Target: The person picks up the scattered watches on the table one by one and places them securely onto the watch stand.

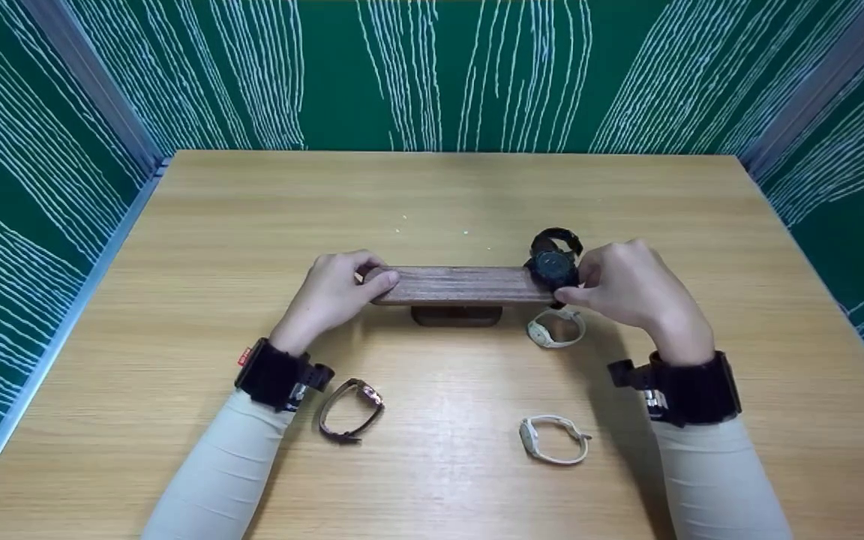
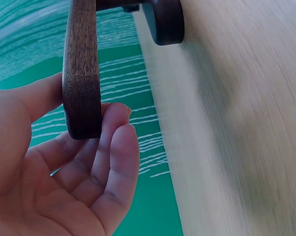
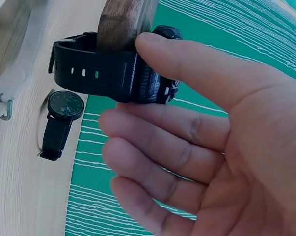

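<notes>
A dark wooden watch stand [image 1: 456, 286] with a horizontal bar stands mid-table on a small base [image 1: 456, 316]. My left hand [image 1: 338, 289] grips the bar's left end, thumb on one side and fingers curled round the other; the left wrist view shows this bar end [image 2: 82, 93] closely. At the right end, a black watch [image 1: 554, 266] has its strap looped round the bar. My right hand [image 1: 623, 289] pinches this watch at the bar's tip, with the thumb on top and the fingers below. In the right wrist view, the strap [image 3: 94, 73] encircles the wood.
Another black watch [image 3: 65, 104] lies on the table beyond the bar. A pale watch [image 1: 556, 330] lies near the stand's right side and a white one [image 1: 556, 440] closer to me. Near my left forearm lies a dark-strapped watch [image 1: 351, 410]. Green patterned walls [image 1: 447, 75] enclose the table.
</notes>
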The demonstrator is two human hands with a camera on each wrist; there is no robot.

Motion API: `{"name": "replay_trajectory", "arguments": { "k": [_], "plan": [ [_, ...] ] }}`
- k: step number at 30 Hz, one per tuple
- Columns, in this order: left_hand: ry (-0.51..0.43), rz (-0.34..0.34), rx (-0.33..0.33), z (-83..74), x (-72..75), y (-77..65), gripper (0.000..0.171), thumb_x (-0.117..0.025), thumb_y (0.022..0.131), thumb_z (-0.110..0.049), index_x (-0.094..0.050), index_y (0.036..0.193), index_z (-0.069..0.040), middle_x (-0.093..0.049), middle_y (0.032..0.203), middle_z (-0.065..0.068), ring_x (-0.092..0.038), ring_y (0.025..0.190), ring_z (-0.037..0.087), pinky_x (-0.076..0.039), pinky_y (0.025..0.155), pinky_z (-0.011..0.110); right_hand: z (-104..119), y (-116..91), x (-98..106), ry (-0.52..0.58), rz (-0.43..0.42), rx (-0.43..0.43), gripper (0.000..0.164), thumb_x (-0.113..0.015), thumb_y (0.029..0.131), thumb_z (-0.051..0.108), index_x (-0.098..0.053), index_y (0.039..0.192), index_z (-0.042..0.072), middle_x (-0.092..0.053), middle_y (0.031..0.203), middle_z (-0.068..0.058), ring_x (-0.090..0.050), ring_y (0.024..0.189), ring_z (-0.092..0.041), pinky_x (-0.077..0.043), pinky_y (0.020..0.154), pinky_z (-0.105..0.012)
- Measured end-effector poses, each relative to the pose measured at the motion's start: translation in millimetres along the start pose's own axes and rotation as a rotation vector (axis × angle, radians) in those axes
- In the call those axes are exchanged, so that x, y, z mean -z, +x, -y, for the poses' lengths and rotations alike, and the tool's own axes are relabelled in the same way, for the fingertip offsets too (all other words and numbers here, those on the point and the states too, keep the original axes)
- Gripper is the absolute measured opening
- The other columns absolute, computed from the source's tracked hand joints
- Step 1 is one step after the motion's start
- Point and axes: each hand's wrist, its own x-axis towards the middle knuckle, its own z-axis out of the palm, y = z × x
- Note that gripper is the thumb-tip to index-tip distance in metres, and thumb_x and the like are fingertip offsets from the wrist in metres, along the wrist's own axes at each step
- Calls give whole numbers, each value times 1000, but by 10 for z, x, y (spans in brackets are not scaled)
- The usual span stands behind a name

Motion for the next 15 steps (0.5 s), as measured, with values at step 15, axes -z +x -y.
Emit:
{"name": "replay_trajectory", "arguments": {
  "k": [15],
  "plan": [
    [8, -3, -5, -6, 2, -1, 36, -70, 103, -42, -76, 119, -10, -77, 112, 7, -70, 105, 26, -54, 98, 43, 117, -10, -38, 14, 48, -101, 40, -88, 88, 32, -65, 65, 10, -58, 60, 1, -47, 53, -15, -36, 51, -31]
  ]
}}
